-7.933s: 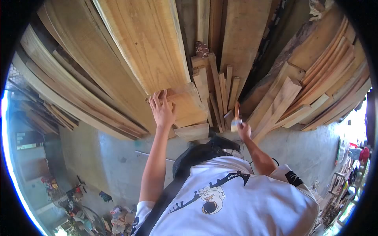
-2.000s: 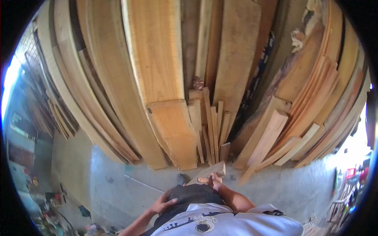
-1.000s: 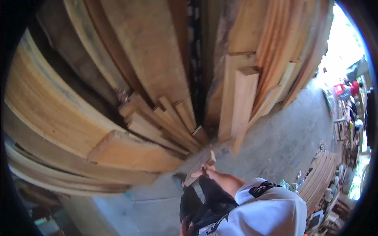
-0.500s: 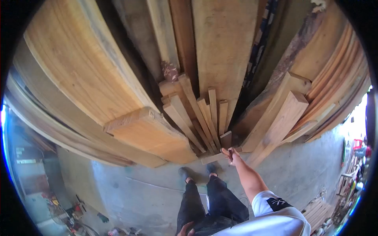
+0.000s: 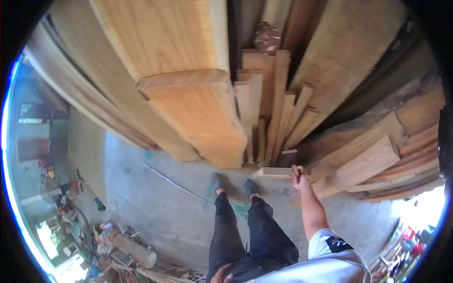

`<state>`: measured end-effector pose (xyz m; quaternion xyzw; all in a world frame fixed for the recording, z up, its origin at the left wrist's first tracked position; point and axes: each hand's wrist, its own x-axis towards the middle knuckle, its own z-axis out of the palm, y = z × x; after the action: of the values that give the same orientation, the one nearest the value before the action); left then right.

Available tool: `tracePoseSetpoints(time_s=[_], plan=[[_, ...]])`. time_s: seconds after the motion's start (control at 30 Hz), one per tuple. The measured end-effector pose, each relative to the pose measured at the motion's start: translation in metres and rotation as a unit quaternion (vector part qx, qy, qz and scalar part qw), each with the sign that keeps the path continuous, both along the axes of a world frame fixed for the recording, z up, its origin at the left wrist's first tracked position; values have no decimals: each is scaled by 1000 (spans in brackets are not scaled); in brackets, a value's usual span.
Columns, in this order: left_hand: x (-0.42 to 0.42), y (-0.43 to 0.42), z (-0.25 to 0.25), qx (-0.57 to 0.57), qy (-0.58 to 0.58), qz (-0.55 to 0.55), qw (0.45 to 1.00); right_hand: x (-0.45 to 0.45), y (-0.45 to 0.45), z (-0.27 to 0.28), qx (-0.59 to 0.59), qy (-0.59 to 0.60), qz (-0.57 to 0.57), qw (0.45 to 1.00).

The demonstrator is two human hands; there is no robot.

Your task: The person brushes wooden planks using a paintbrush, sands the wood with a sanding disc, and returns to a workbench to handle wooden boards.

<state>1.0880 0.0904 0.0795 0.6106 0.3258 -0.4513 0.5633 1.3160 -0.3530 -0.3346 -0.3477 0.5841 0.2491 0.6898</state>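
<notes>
My right hand point(image 5: 299, 180) is stretched forward, its fingers closed around a small dark brown thing point(image 5: 294, 172) too small to make out. Just left of that hand, a short pale wooden block point(image 5: 272, 173) lies on the floor at the foot of the stacked wood. Behind it several narrow wooden strips point(image 5: 279, 127) lean upright, with a small dark-faced offcut point(image 5: 289, 154) by their lower ends. My left hand point(image 5: 221, 274) hangs low by my thigh at the bottom edge, partly cut off; its visible fingers are apart and nothing shows in them.
A thick short plank point(image 5: 193, 118) stands left of the strips, before tall leaning boards point(image 5: 160, 37). Square beams point(image 5: 363, 165) lean at the right. A thin rod point(image 5: 179, 184) lies on the concrete floor point(image 5: 141, 203). A cylindrical tank point(image 5: 137, 252) and clutter sit lower left.
The view has swung left, so the wood stack and my right hand appear farther right. The right hand stays closed near the short block; the left remains low by my thigh.
</notes>
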Motion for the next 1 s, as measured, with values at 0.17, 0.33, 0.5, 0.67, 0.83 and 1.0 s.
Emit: tracePoseSetpoints(time_s=[0.17,0.33,0.5,0.67,0.83,1.0], plan=[[39,-15,25,74,-119,15,990,20,-22,-79,-2,-48,-99,994],[71,24,28,121,-141,-134,973,78,-3,-33,-26,-18,9,999],[96,51,42,153,-156,-107,970,113,7,-40,-157,-50,136,977],[118,92,53,148,-146,-173,963,116,31,-56,-323,-92,258,906],[159,156,17,60,-109,-238,963,81,87,33,-290,-8,194,937],[221,210,17,-54,-179,-219,958,-24,180,126,-172,-167,-30,970]])
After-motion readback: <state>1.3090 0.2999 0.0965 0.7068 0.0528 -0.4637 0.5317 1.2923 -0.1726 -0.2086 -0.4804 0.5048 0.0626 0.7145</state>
